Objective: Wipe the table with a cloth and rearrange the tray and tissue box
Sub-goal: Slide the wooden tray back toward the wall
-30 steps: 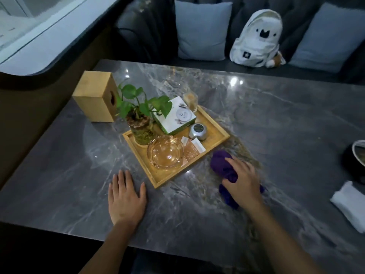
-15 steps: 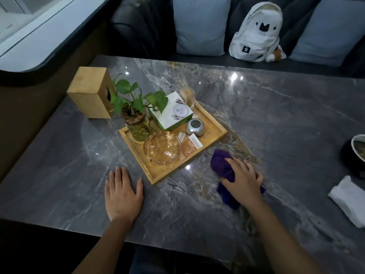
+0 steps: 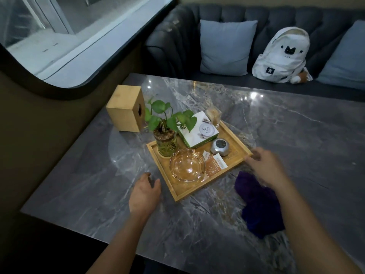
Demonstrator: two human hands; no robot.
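A wooden tray (image 3: 240, 144) sits on the grey marble table (image 3: 296, 135). It carries a potted plant, a glass ashtray, a white-green box, a small round device and sachets. A wooden tissue box (image 3: 124, 108) stands just left of the tray, behind the plant. The purple cloth (image 3: 256, 202) lies loose on the table, right of the tray's near corner, partly under my right forearm. My right hand (image 3: 264, 165) hovers at the tray's right corner, fingers apart, blurred. My left hand (image 3: 144, 191) is open, just left of the tray's near-left edge, holding nothing.
A dark sofa runs behind the table with two grey cushions (image 3: 225, 46) and a white backpack (image 3: 282, 56). A curved window (image 3: 69, 36) and a brown wall close off the left side. The table's near edge is just below my forearms.
My right hand has let go of the purple cloth and moved up to the tray's right corner. My left hand has lifted off the table and moved towards the tray's left edge.
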